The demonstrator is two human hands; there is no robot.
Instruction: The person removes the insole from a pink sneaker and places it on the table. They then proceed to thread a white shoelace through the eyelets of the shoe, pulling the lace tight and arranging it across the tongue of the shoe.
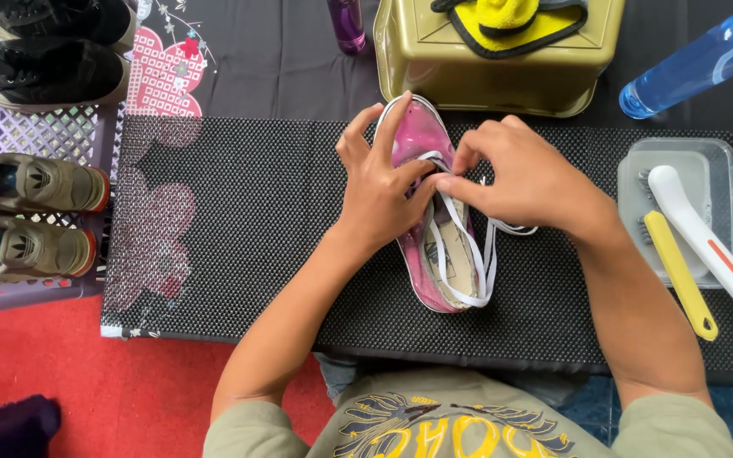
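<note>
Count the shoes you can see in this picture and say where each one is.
5. A pink shoe lies on the black mat under both hands; two black shoes sit top left; two grey shoes rest on the purple rack at left. Others may lie out of frame.

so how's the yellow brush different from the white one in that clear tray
The yellow brush is slimmer and plain yellow; the white brush is thicker with a red stripe along its handle. The white brush lies partly over the yellow brush. The white brush's handle runs out past the picture's right edge, while the yellow brush ends on the black mat. Both rest heads in the clear tray, handles angled the same way.
</note>
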